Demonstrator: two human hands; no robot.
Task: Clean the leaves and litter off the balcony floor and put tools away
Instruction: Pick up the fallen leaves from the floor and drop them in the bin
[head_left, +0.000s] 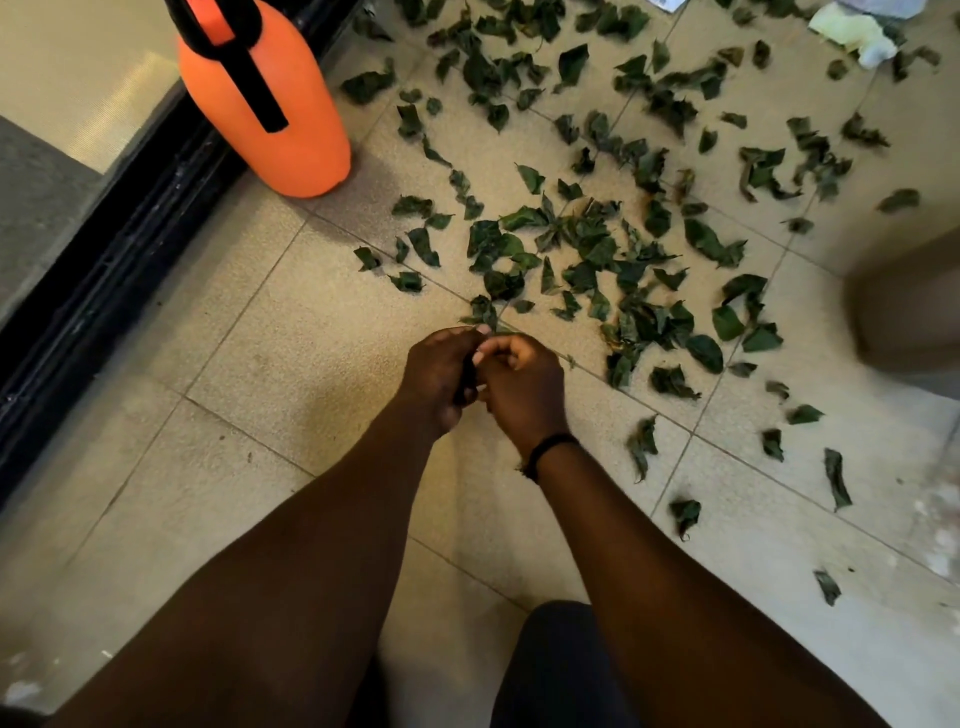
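Many green leaves (597, 249) lie scattered over the beige tiled floor (291, 364), thickest in the middle and toward the top right. Both hands meet just in front of the near edge of the leaf pile. My left hand (441, 379) is curled round a small dark object (469, 376) that I cannot identify. My right hand (522, 387), with a black band on its wrist, has its fingers curled against that same object. Crumpled white and yellow paper litter (857, 31) lies at the top right.
An orange spray bottle (265, 98) with a black strap stands at the upper left beside the black sliding-door track (109, 249). A blurred pale shape (909, 312) fills the right edge. My dark-clothed knee (556, 670) shows at the bottom.
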